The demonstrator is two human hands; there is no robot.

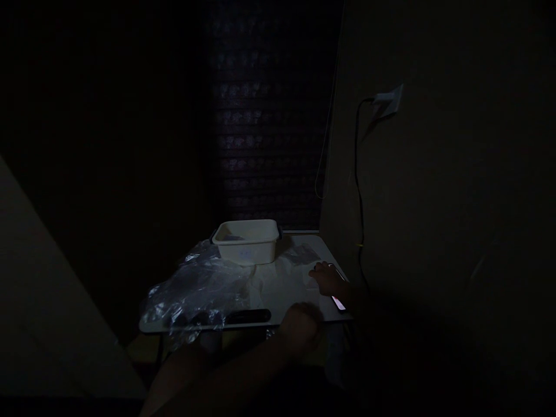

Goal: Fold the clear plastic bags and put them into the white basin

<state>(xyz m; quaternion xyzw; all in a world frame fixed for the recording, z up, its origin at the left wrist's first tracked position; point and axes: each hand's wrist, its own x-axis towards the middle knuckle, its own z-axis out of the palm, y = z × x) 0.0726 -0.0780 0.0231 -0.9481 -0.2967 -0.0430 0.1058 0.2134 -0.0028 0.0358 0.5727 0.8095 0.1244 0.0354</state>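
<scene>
Dim light hides much detail. My right hand reaches over the right side of the small white table, its fingers curled together beside a pale, flat piece. Whatever it may hold is too dark to make out. Partly under that hand and wrist lies a phone with a lit screen. My left hand is closed like a fist at the table's front edge, with its grip hidden in shadow.
A cream plastic tub with dark handles stands at the back. Crumpled clear plastic covers the table's left side and hangs over the front. A dark slot runs along the front edge. A black cable hangs from a wall plug.
</scene>
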